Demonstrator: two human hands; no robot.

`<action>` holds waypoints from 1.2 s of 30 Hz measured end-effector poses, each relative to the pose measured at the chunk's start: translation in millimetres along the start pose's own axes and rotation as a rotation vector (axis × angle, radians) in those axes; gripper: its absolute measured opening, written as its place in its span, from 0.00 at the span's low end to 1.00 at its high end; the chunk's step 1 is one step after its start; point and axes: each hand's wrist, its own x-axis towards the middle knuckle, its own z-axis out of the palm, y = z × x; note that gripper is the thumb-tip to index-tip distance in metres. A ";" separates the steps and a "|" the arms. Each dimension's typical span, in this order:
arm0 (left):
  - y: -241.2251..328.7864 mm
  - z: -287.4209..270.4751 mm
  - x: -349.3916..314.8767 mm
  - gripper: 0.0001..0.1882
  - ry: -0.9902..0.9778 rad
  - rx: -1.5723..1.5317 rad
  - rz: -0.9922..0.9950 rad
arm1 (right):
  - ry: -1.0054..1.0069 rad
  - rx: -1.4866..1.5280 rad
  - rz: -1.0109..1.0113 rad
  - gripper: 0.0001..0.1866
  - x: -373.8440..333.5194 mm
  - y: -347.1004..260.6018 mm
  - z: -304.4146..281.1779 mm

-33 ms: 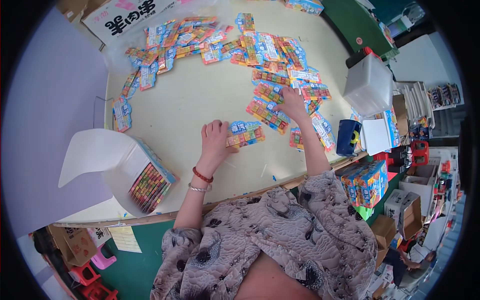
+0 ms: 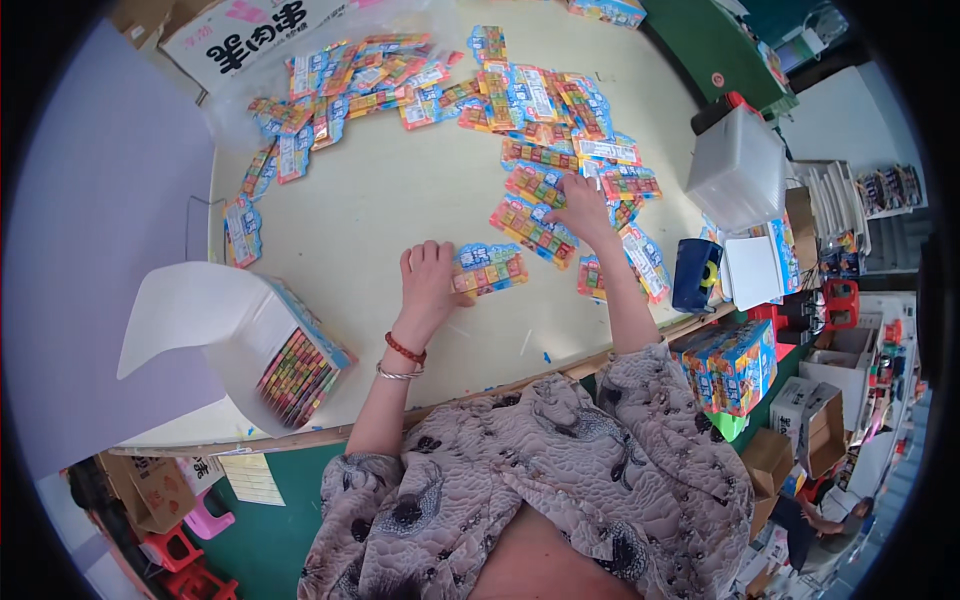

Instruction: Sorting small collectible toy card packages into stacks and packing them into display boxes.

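Colourful packet (image 2: 495, 268) lies on the pale table (image 2: 370, 215), unmoved since the earlier frame. Both hands also match it: the left hand (image 2: 430, 283), fingers bent, at the packet's left end; the right hand (image 2: 583, 212) farther forward, over scattered packets (image 2: 533, 230). Whether either grips, I cannot tell.

The top (image 2: 540, 430) is black-patterned grey; the bracelets (image 2: 404, 351) are red, silvery.

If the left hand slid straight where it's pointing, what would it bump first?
Past bare tabletop, the left hand would probably meet the far colourful packets, though its height is hard to tell.
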 end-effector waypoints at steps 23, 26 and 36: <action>20.3 26.7 34.6 0.53 -0.128 -0.066 0.031 | 0.131 0.269 -0.098 0.28 -25.2 -35.0 18.9; 27.2 30.9 24.8 0.52 -0.011 -0.032 0.070 | -0.014 0.207 -0.075 0.31 -20.2 -46.5 15.3; 31.4 24.7 36.1 0.43 -0.222 -0.088 -0.016 | -0.324 0.658 0.073 0.30 -1.0 -43.1 3.4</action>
